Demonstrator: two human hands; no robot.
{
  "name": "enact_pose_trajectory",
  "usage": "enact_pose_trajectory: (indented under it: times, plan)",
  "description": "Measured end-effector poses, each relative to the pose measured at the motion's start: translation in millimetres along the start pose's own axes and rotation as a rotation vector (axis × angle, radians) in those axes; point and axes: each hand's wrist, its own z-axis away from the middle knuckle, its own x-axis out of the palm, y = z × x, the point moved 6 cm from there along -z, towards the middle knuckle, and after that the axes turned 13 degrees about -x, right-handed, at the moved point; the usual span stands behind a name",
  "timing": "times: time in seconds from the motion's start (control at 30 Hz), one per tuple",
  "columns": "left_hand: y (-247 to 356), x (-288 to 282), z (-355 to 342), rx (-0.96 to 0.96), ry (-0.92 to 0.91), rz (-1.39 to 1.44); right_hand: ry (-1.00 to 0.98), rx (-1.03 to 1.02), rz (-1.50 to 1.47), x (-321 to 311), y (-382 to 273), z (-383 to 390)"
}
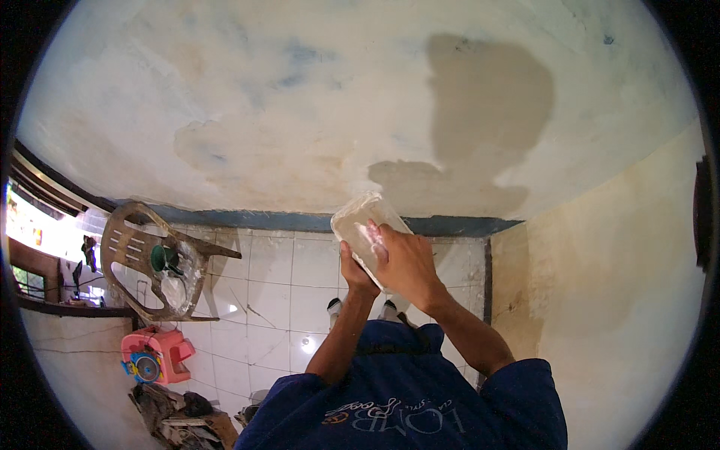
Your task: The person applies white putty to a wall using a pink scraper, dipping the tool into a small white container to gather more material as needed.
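Observation:
My left hand (pixel 358 274) grips a shallow rectangular tray (pixel 346 219) by its near left edge, the thumb up along the side. The tray is whitish, with white paste smeared on its rim and inside. Over the tray, my right hand (pixel 406 259) is closed, its fingers down at the inner surface. A small pinkish-white patch (pixel 374 237) shows at these fingertips; whether it is a tool or paste I cannot make out. Beyond the tray stands a pale wall (pixel 300 142) with uneven patches and blue spots, and my shadow falls on it.
To the left, a worn brown plastic chair (pixel 122 238) holds a dark green cup (pixel 159 258) and a white powdery bag (pixel 174 291). Behind it are a pink stool (pixel 180 349), a blue round device (pixel 142 367) and a heap of cloths (pixel 161 416). White tiles (pixel 268 304) cover the floor. A side wall (pixel 600 285) rises at right.

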Motion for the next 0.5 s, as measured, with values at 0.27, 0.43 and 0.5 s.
enact_pose_trajectory:
  times: [0.27, 0.43, 0.5]
  plan:
    - [8, 25, 9, 0.016, -0.252, 0.053, 0.108, -0.019, -0.019, -24, 12, -18]
    - [-2, -3, -4, 0.013, -0.383, 0.177, -0.07, -0.093, 0.064, -8, -21, -9]
    - [4, 12, 3, -0.017, -0.69, 0.447, -0.127, -0.083, -0.008, -12, -22, -5]
